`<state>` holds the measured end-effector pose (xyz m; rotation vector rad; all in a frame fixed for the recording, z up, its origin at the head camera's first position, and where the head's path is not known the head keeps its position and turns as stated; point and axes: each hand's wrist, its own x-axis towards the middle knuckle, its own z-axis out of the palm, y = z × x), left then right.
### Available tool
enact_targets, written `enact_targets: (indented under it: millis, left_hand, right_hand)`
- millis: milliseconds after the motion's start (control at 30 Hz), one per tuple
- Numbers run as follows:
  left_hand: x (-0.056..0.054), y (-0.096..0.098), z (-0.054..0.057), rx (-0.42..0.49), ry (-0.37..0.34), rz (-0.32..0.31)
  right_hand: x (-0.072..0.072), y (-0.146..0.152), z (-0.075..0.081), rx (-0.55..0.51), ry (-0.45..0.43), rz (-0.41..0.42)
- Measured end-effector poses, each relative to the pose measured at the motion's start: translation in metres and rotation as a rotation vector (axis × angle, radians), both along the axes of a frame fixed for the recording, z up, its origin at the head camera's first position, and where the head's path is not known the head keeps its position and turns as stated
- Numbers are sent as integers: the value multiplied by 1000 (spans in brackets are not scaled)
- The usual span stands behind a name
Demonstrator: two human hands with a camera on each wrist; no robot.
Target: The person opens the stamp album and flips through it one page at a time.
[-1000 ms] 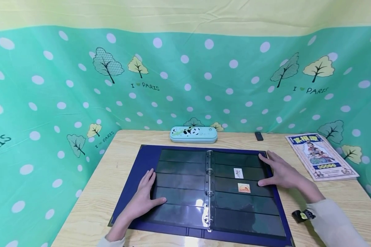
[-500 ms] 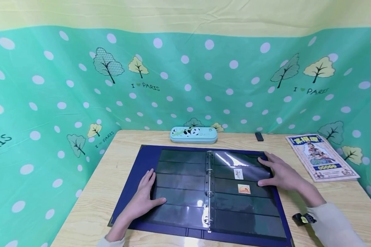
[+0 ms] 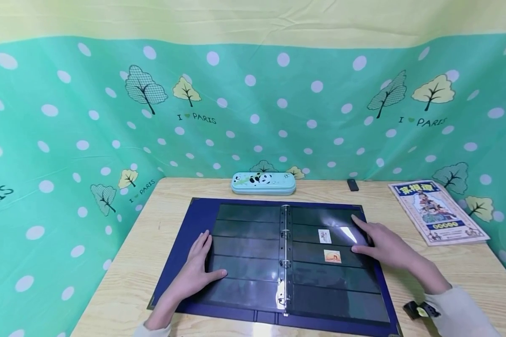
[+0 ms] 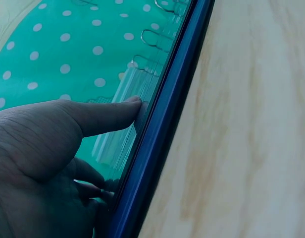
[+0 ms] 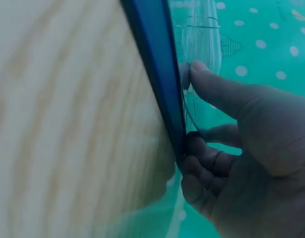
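One open navy-blue ring binder (image 3: 194, 220) lies on the pale wood-grain counter (image 3: 126, 262); we take its silver metal rings (image 3: 285, 263) as our clock's centre. At nine o'clock we see the left hand (image 3: 195, 276) resting on the glossy black left page (image 3: 248, 245), its grip spread, thumb well apart from the fingers. Around twelve, beyond the binder, sits a light-blue, panda-printed oblong pencil case (image 3: 263, 183). On the glossy black right page (image 3: 337, 302) we find a small white rectangular stamp (image 3: 325, 236) at two and an orange-and-cream rectangular stamp (image 3: 332, 256) near three. A small black oblong object (image 3: 353, 185) lies between one and two. Near three, the right hand (image 3: 385, 243) touches the right page's outer edge, its grip spread, thumb and index finger apart. Farther out, between two and three, lies a pink-bordered printed paper booklet (image 3: 440, 213).
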<state>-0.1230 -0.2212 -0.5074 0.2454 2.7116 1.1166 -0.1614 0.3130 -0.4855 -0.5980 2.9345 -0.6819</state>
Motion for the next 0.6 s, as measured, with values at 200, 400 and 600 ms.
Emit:
enact_targets:
  millis: [200, 400, 600]
  left_hand:
    - [-1, 0, -2, -8, -3, 1]
    - [0, 0, -2, -3, -1, 0]
    - [0, 0, -1, -5, 2, 4]
  right_hand:
    - [8, -1, -1, -41, 18, -1]
    - [17, 0, 1, -86, -31, -16]
    - [24, 2, 3, -81, -85, -31]
